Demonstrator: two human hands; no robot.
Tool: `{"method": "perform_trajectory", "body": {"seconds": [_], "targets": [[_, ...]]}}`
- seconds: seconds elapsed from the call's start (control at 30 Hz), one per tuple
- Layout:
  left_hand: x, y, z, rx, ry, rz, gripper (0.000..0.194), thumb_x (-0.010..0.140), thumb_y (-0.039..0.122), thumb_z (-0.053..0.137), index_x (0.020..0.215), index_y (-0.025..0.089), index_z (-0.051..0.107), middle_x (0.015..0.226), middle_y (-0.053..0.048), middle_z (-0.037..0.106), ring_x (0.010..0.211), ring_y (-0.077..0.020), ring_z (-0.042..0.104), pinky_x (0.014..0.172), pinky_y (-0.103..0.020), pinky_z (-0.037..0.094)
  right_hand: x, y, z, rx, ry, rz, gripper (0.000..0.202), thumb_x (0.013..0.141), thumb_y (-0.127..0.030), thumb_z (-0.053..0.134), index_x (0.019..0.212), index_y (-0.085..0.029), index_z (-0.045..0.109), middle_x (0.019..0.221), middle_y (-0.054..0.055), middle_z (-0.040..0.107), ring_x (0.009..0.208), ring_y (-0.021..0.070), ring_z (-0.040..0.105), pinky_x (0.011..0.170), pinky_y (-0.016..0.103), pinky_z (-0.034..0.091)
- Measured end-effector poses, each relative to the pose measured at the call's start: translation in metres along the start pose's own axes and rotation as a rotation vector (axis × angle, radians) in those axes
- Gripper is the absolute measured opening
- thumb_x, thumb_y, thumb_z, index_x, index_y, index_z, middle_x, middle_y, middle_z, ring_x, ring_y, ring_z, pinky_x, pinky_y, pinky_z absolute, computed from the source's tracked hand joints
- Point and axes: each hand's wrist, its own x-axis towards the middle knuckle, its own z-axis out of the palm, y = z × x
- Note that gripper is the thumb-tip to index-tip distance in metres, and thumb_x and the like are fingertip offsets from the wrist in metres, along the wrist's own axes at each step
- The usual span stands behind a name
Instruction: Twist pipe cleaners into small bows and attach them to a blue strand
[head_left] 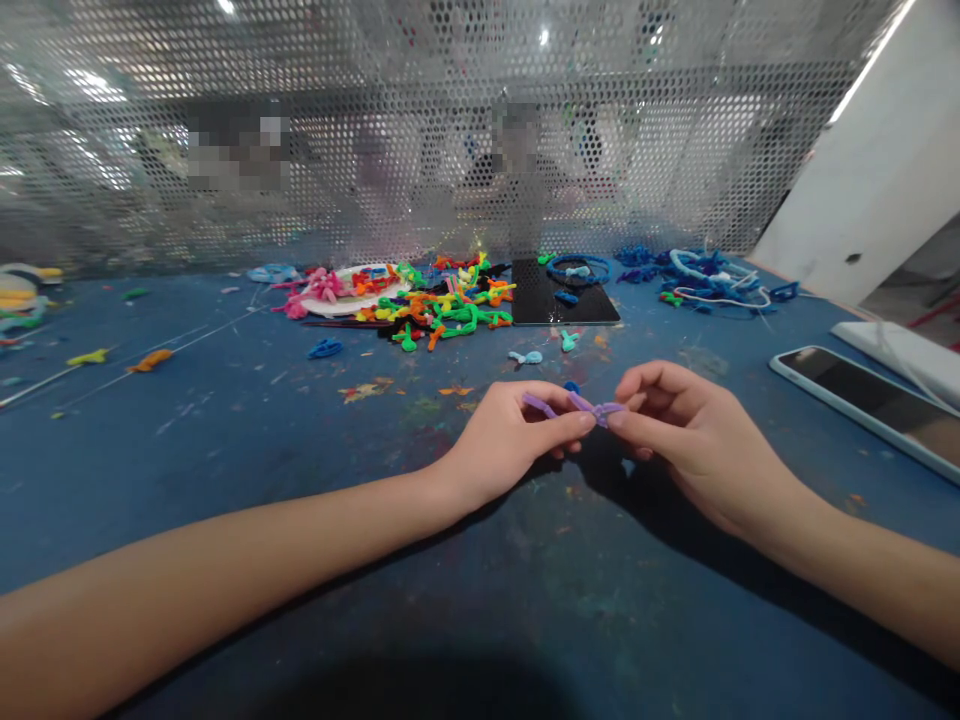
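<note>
A purple pipe cleaner (598, 409), bent into small loops, is held between both hands above the blue table (420, 580). My left hand (521, 430) pinches it between thumb and fingers, and one purple end shows over the curled fingers. My right hand (675, 425) has its thumb and a fingertip closed on the other side of the twist. A dark blue fuzzy bit (572, 387) shows just behind my left fingers. Past the hands lie a light blue twisted pipe cleaner piece (525, 357) and a teal one (569, 341).
A heap of coloured pipe cleaner pieces (465, 310) lies by a white plate (319, 300) and a black tablet (570, 305). Blue pipe cleaner coils (712, 275) sit at the back right. A phone (870, 400) rests at the right. A perforated metal screen (420, 130) stands behind.
</note>
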Motion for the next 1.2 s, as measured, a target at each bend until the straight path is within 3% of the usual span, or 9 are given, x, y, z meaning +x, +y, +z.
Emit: {"method": "perform_trajectory", "body": {"seconds": [0.27, 0.4, 0.5, 0.63, 0.73, 0.87, 0.97, 1.1, 1.2], "targets": [[0.002, -0.001, -0.001, -0.067, 0.01, -0.002, 0.019, 0.074, 0.032, 0.069, 0.074, 0.014, 0.065, 0.056, 0.004, 0.053, 0.052, -0.0073, 0.046, 0.051, -0.02, 0.035, 0.006, -0.008, -0.002, 0.245, -0.156, 0.228, 0.025, 0.07, -0.03, 0.075, 0.083, -0.019, 0.056, 0.06, -0.005, 0.055, 0.05, 0.0068, 0.049, 0.047, 0.018, 0.039], [0.0, 0.001, 0.0, -0.034, 0.022, 0.042, 0.017, 0.074, 0.03, 0.069, 0.072, 0.014, 0.064, 0.057, 0.004, 0.053, 0.053, -0.0075, 0.045, 0.052, -0.021, 0.033, 0.006, -0.009, -0.004, 0.094, -0.225, 0.177, 0.023, 0.076, -0.037, 0.07, 0.083, -0.018, 0.058, 0.063, -0.003, 0.058, 0.049, 0.0075, 0.05, 0.048, 0.02, 0.045], [-0.001, 0.003, 0.001, -0.003, 0.022, 0.034, 0.015, 0.074, 0.028, 0.068, 0.069, 0.014, 0.063, 0.055, 0.004, 0.054, 0.052, -0.0078, 0.046, 0.052, -0.021, 0.033, 0.001, -0.007, -0.003, -0.212, -0.157, -0.085, 0.021, 0.08, -0.036, 0.067, 0.092, -0.02, 0.06, 0.076, 0.001, 0.063, 0.063, 0.0118, 0.059, 0.056, 0.022, 0.051], [-0.001, 0.004, 0.002, -0.072, 0.011, 0.001, 0.017, 0.075, 0.026, 0.066, 0.064, 0.014, 0.062, 0.056, 0.002, 0.058, 0.052, -0.0077, 0.05, 0.054, -0.02, 0.038, -0.003, -0.004, -0.008, -0.665, -0.03, -0.62, 0.019, 0.084, -0.023, 0.063, 0.103, -0.022, 0.059, 0.09, 0.003, 0.066, 0.074, 0.0146, 0.064, 0.065, 0.024, 0.053], [-0.001, 0.003, 0.002, -0.145, -0.026, 0.008, 0.018, 0.075, 0.026, 0.067, 0.064, 0.013, 0.062, 0.058, 0.001, 0.061, 0.053, -0.0071, 0.052, 0.055, -0.019, 0.04, -0.001, -0.004, -0.016, -0.967, -0.027, -0.979, 0.017, 0.088, -0.012, 0.056, 0.102, -0.019, 0.061, 0.093, 0.005, 0.069, 0.079, 0.0163, 0.065, 0.073, 0.027, 0.052], [-0.001, 0.0, 0.003, -0.182, -0.039, 0.041, 0.021, 0.076, 0.027, 0.068, 0.062, 0.014, 0.06, 0.058, 0.002, 0.062, 0.053, -0.0069, 0.052, 0.054, -0.018, 0.04, -0.002, -0.008, -0.018, -1.098, -0.071, -1.175, 0.019, 0.086, -0.007, 0.056, 0.103, -0.013, 0.063, 0.094, 0.01, 0.07, 0.084, 0.0191, 0.064, 0.078, 0.029, 0.051], [-0.004, 0.0, 0.003, -0.064, 0.002, 0.133, 0.014, 0.077, 0.024, 0.068, 0.067, 0.015, 0.063, 0.061, 0.002, 0.063, 0.056, -0.0078, 0.054, 0.056, -0.019, 0.042, -0.006, -0.017, -0.011, -0.913, -0.032, -0.869, 0.013, 0.088, -0.012, 0.055, 0.089, -0.015, 0.067, 0.08, 0.005, 0.07, 0.071, 0.0147, 0.064, 0.067, 0.024, 0.05], [-0.01, 0.002, 0.0, 0.32, 0.079, 0.536, 0.006, 0.082, 0.019, 0.064, 0.077, 0.017, 0.066, 0.075, -0.001, 0.068, 0.07, -0.0119, 0.06, 0.067, -0.024, 0.047, -0.01, -0.027, -0.006, -0.196, -0.249, 0.024, 0.017, 0.082, -0.028, 0.061, 0.07, -0.016, 0.065, 0.056, -0.001, 0.057, 0.044, 0.0071, 0.049, 0.041, 0.017, 0.038], [-0.013, 0.003, -0.003, 0.516, -0.014, 0.924, 0.006, 0.085, 0.016, 0.061, 0.082, 0.019, 0.065, 0.08, -0.003, 0.07, 0.077, -0.0145, 0.062, 0.075, -0.029, 0.047, -0.01, -0.027, -0.005, 0.39, -0.489, 0.583, 0.022, 0.072, -0.03, 0.068, 0.061, -0.013, 0.059, 0.05, -0.002, 0.05, 0.037, 0.0023, 0.037, 0.035, 0.012, 0.029]]}}
